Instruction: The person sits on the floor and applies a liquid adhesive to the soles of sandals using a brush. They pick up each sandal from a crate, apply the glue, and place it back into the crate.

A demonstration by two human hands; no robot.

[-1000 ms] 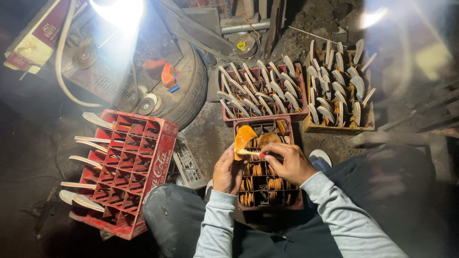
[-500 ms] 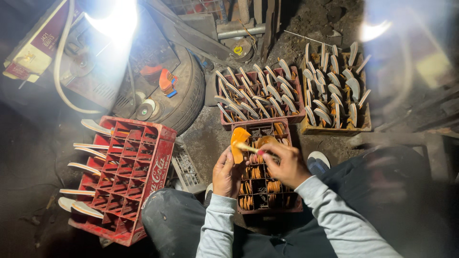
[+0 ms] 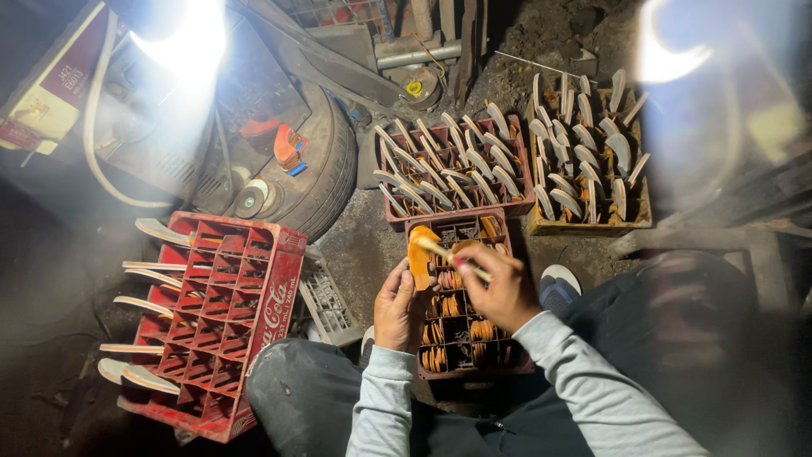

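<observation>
Between the knees, a dark red crate (image 3: 516,366) holds orange pieces; the left hand (image 3: 397,309) grips one orange sole-shaped piece (image 3: 419,258) above it, while the right hand (image 3: 499,283) pinches a thin pale stick (image 3: 452,259) against that piece.

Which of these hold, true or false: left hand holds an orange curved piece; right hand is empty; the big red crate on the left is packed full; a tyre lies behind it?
1. The left hand holds an orange curved piece. True.
2. The right hand is empty. False: it holds a thin pale stick.
3. The big red crate is packed full. False: most compartments are empty.
4. A tyre lies behind it. True.
</observation>
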